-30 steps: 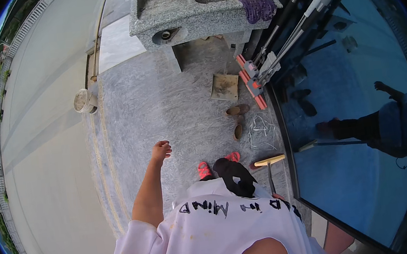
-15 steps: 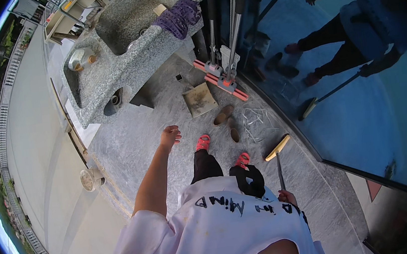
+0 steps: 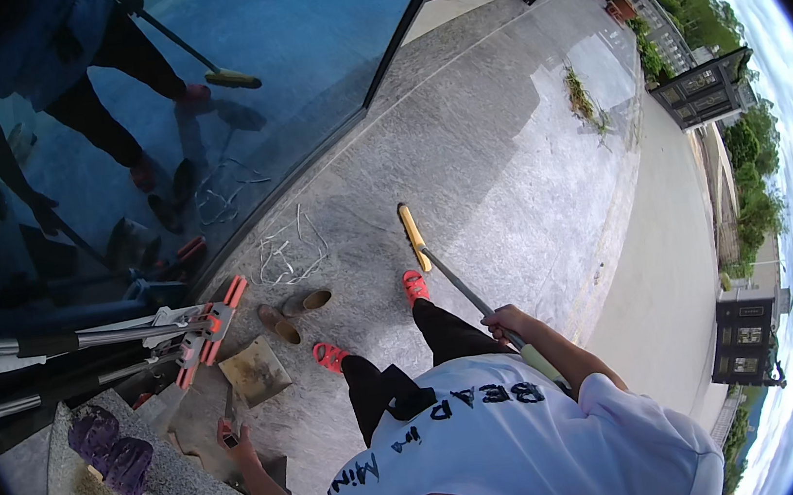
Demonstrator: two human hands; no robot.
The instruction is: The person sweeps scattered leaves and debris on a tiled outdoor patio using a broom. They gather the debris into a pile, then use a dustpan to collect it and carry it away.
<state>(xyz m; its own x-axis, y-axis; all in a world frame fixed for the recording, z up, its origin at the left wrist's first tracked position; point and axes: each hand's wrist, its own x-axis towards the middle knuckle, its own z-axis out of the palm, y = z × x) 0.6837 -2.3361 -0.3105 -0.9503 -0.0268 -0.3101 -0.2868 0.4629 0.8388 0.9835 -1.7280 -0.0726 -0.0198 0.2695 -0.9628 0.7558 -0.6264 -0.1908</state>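
My right hand (image 3: 505, 325) is closed round the grey pole of a broom (image 3: 415, 236), whose long yellow head rests on the concrete in front of my right foot. The lower pole passes under my forearm, ending in a pale green grip. On the left, my left hand (image 3: 233, 436) is closed at the upper end of the upright handle of a beige dustpan (image 3: 256, 373). Dark dirt stains the pan, which stands on the floor. A pair of brown boots (image 3: 295, 316) lies beside it, close to my red sandals (image 3: 331, 357).
Sponge mops (image 3: 213, 332) lean by the dark glass wall (image 3: 296, 54), at left. A granite sink (image 3: 185, 492) with a purple cloth (image 3: 112, 451) stands near left. Tangled pale strips (image 3: 294, 251) lie by the glass. Cut greenery (image 3: 585, 101) lies on the far concrete.
My body and view have turned right. My left hand, free before, now holds the dustpan handle. The broom stays in my right hand, its head now further ahead of me.
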